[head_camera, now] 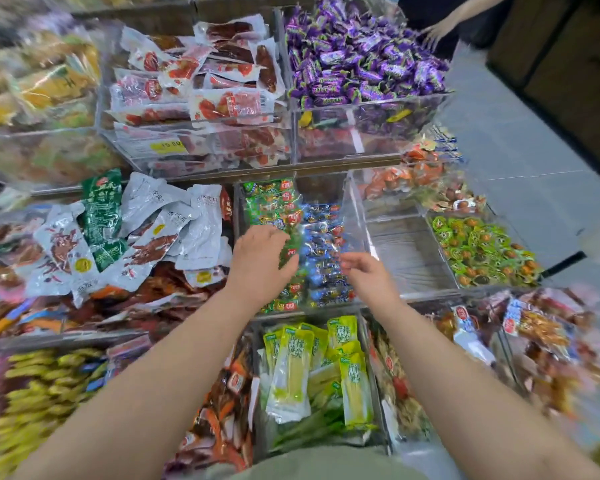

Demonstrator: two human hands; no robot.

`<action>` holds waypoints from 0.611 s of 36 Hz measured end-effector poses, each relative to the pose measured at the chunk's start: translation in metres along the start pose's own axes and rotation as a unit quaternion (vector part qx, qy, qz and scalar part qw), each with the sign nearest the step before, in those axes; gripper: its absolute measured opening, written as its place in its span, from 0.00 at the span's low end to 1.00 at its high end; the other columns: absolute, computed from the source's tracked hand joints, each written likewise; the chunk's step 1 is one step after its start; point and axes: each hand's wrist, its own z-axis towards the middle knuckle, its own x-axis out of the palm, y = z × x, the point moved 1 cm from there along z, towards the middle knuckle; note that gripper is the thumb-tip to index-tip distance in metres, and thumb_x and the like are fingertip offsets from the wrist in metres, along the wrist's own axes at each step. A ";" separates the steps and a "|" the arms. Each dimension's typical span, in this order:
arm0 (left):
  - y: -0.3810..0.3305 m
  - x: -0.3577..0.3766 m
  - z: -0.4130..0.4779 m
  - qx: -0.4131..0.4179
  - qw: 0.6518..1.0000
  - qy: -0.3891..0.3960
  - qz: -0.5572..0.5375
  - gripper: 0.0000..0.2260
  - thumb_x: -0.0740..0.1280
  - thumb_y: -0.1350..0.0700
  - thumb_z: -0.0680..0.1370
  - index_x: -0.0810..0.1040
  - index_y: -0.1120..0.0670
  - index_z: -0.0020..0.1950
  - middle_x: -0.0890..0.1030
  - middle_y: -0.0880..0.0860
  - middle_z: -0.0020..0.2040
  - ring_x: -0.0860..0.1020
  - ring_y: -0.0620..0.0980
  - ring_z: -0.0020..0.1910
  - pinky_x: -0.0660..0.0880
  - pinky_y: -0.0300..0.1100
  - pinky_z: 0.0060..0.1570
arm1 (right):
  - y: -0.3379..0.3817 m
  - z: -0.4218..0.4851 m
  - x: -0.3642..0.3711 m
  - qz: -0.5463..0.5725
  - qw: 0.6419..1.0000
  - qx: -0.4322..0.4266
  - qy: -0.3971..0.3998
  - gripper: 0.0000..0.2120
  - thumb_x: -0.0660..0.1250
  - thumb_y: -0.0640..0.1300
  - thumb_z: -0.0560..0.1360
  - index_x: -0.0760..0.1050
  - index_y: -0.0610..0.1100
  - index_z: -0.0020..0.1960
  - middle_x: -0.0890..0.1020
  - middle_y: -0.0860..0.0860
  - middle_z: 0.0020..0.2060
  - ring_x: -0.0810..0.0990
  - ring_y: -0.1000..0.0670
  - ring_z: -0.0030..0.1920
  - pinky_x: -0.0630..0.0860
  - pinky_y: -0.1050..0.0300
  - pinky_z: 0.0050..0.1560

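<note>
Pouches: yellow-green ones in the nearest bin, right under both forearms. My guess is a dropped elbow could drag one out over the front lip.
Left grip: on the green packets, in the left half of the middle clear bin. The fingers curl down into the pile and the tips are hidden behind the hand, so I can't tell if it's clamped on a packet or just resting there.
Right grip: just beside the blue packets, in the right half of the same bin. Fingers are loosely bent with nothing visible in them, so it reads as released.
Spill risk: the packets look slick, small and loosely heaped. Scooping with a half-closed grip would probably let a few slide off. Green could also end up mixed into blue, since I see no divider between them.
Bin wall: it's clear plastic and the edge is hard to spot, so knuckles could knock it coming out.
Hidden: whatever's under the left palm, plus the bottom of the pile.
Blur: the outer bins are smeared and the packet print is unreadable. Same goes for the yellow price tag further back.
Far corner: another person's hand by the purple candies, with the arm cut off by the frame. Can't tell if it's touching them.
</note>
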 end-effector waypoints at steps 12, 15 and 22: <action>-0.049 0.083 -0.133 -0.244 0.853 0.317 -0.336 0.07 0.62 0.55 0.80 0.75 0.54 0.43 0.79 0.51 0.40 0.77 0.45 0.35 0.71 0.37 0.35 | -0.079 -0.110 -0.028 -0.006 0.988 0.155 -0.005 0.09 0.64 0.34 0.74 0.76 0.39 0.53 0.77 0.47 0.41 0.73 0.52 0.37 0.69 0.59 0.39; -0.043 0.101 -0.167 -0.300 0.810 0.371 -0.341 0.06 0.61 0.56 0.80 0.74 0.55 0.45 0.78 0.52 0.39 0.76 0.47 0.33 0.71 0.36 0.34 | -0.106 -0.162 -0.034 -0.011 0.978 0.208 -0.030 0.08 0.60 0.32 0.76 0.75 0.39 0.53 0.75 0.47 0.40 0.73 0.51 0.38 0.69 0.66 0.33; -0.027 0.134 -0.254 -0.347 0.771 0.449 -0.289 0.13 0.58 0.60 0.81 0.67 0.54 0.36 0.69 0.50 0.27 0.65 0.43 0.18 0.58 0.27 0.20 | -0.186 -0.303 -0.039 0.056 0.917 0.388 -0.069 0.12 0.55 0.38 0.81 0.69 0.43 0.39 0.71 0.45 0.34 0.70 0.48 0.34 0.62 0.61 0.33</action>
